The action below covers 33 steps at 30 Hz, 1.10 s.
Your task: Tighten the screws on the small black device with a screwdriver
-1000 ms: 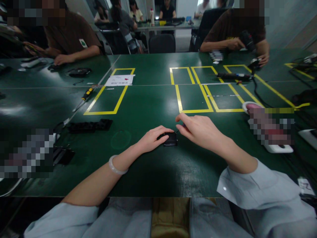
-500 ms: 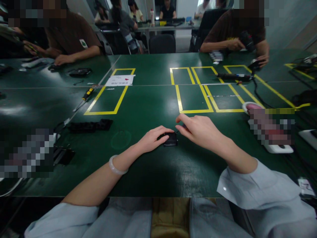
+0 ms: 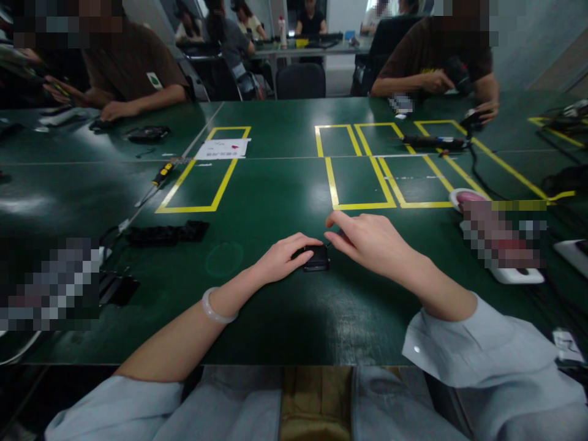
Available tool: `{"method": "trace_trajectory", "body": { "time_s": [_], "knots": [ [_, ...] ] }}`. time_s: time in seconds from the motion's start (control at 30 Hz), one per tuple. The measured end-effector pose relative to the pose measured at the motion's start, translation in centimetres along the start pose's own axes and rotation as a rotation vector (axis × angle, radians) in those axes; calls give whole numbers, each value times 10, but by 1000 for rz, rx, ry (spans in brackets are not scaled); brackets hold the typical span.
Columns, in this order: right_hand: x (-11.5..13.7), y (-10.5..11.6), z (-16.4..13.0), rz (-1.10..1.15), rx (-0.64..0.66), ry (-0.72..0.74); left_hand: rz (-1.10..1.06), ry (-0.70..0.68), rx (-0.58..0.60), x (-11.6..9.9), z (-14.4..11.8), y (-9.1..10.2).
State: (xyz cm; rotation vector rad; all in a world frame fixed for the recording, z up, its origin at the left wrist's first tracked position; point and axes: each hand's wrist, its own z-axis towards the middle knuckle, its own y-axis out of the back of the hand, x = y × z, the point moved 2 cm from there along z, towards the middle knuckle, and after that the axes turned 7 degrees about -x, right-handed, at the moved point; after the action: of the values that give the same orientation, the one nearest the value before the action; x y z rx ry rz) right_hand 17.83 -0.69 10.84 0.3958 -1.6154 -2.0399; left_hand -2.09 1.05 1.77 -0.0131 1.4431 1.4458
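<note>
A small black box-like part (image 3: 316, 260) lies on the green table (image 3: 275, 318) in front of me. My left hand (image 3: 288, 257) grips it from the left, with the thumb on the near side and the fingers along the far side. At the part's right far corner is my right hand (image 3: 362, 239), its thumb and forefinger curled together in a pinch. A dark, thin piece shows between those fingertips, too small to name. The right hand's other fingers are hidden behind it.
A black strip-like part (image 3: 168, 233) and a yellow-black screwdriver (image 3: 163, 174) lie to the left. Yellow tape (image 3: 362, 206) marks rectangles ahead, near a white paper (image 3: 223, 149). A white device (image 3: 517, 275) and cables are at right. Co-workers sit across the table.
</note>
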Motion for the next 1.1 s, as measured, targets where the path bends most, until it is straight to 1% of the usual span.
{"method": "trace_trajectory", "body": {
  "time_s": [0.13,0.4,0.63,0.87,1.1],
  "knots": [
    [-2,-3,1,-23,2,-1,-4,1,4,0,0,0],
    [0,0,-1,36,-13,-9,-3,0,0,-1,0,1],
    [-3,-2,1,-74,12,-29,-4,4,3,1,0,0],
    [-1,0,0,26,-16,-1,0,4,7,-1,0,1],
    [-2,-1,2,-89,41,-31,-10,-3,12,1,0,0]
  ]
}}
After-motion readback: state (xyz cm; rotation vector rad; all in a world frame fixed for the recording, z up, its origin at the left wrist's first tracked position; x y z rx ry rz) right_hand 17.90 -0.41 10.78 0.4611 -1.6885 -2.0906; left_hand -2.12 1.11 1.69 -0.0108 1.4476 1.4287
